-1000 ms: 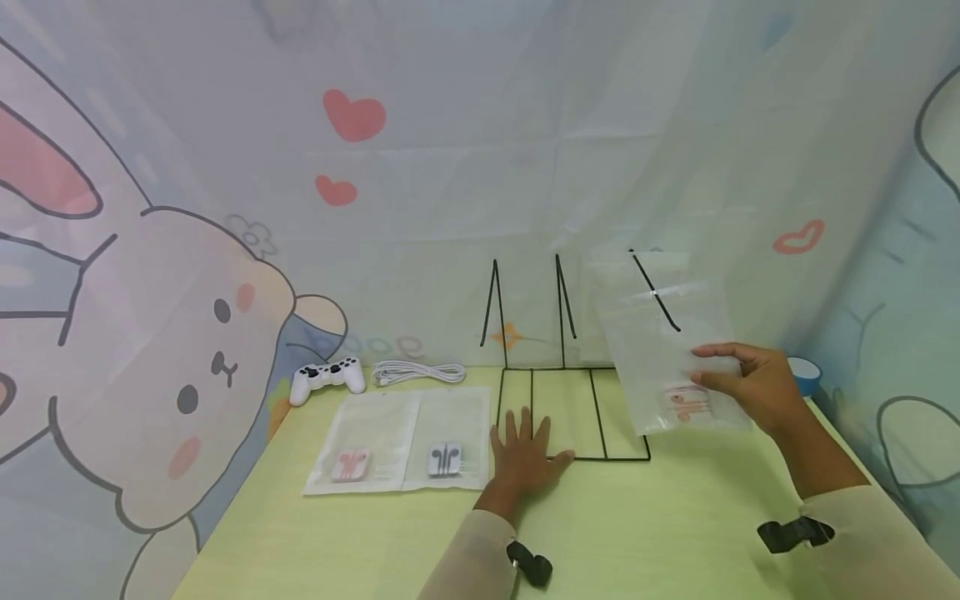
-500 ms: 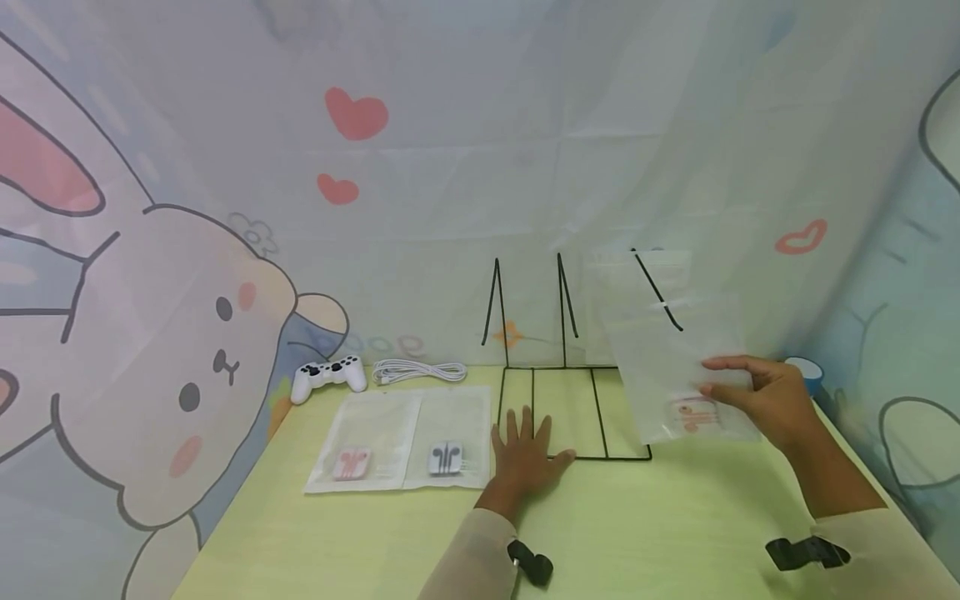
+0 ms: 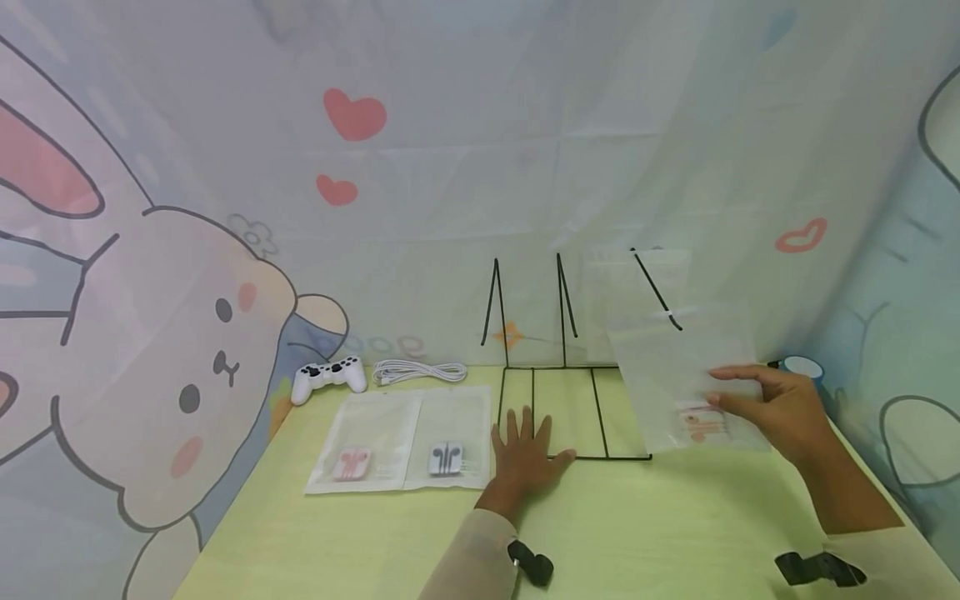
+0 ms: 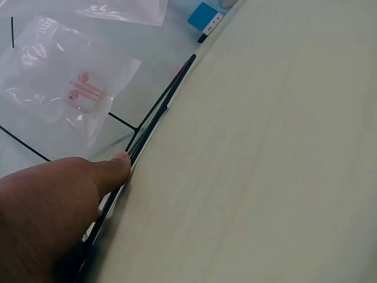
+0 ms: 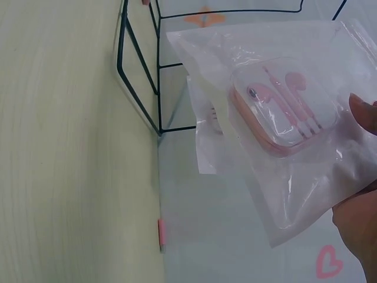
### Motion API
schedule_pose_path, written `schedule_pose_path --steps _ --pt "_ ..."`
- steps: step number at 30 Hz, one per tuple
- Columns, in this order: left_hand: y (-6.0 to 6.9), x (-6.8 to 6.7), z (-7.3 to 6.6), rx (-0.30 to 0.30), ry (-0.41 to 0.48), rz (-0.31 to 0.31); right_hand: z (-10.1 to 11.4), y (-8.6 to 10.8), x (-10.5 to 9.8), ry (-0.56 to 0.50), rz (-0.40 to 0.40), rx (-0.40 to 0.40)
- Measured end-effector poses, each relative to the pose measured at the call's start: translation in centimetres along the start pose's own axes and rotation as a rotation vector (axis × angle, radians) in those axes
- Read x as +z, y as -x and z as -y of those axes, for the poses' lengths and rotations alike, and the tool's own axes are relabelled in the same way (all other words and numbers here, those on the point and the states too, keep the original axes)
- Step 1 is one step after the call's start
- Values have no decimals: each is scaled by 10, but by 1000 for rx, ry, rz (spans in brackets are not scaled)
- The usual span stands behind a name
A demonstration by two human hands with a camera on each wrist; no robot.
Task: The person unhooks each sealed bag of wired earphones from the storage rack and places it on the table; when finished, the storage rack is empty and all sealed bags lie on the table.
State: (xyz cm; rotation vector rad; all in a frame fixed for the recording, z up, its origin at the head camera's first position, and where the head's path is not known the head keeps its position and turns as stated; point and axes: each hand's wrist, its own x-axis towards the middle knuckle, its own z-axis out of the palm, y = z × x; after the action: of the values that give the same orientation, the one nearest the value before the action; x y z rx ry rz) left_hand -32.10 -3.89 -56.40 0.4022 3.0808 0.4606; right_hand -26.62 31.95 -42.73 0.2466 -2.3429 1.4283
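My right hand (image 3: 780, 412) pinches a clear plastic bag (image 3: 652, 375) by its right side. Pink earphones (image 5: 283, 103) in a clear case lie inside it. The bag's top edge is at the front end of the right prong (image 3: 652, 287) of a black wire rack (image 3: 564, 367). Another clear bag (image 3: 600, 279) shows behind it, partly hidden. My left hand (image 3: 525, 458) rests on the rack's base with its fingers spread; in the left wrist view its thumb (image 4: 112, 173) touches the front wire.
Left of the rack lie two joined-looking clear bags (image 3: 375, 417), holding a pink earphone case (image 3: 351, 464) and a white one (image 3: 446, 458). Behind them are a white game controller (image 3: 327, 377) and a coiled white cable (image 3: 418, 372). A blue-and-white object (image 3: 802, 367) stands at the right.
My right hand has moved down, right and toward me. The bag in it has slid along the prong toward its front end. My left hand has stayed in place.
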Motion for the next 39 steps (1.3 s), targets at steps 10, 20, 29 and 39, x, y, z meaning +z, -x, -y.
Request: schedule_pose_path --steps 10,20,29,39 --pt "2 -4 -2 -2 6 4 2 9 0 -10 -14 -34" --pt "3 -7 -3 3 18 1 4 19 1 -32 -36 -61" --pt "1 -5 -3 1 7 -2 8 24 3 -66 -50 -60" --pt "1 -2 -1 2 9 1 -4 29 8 -204 -4 -67"
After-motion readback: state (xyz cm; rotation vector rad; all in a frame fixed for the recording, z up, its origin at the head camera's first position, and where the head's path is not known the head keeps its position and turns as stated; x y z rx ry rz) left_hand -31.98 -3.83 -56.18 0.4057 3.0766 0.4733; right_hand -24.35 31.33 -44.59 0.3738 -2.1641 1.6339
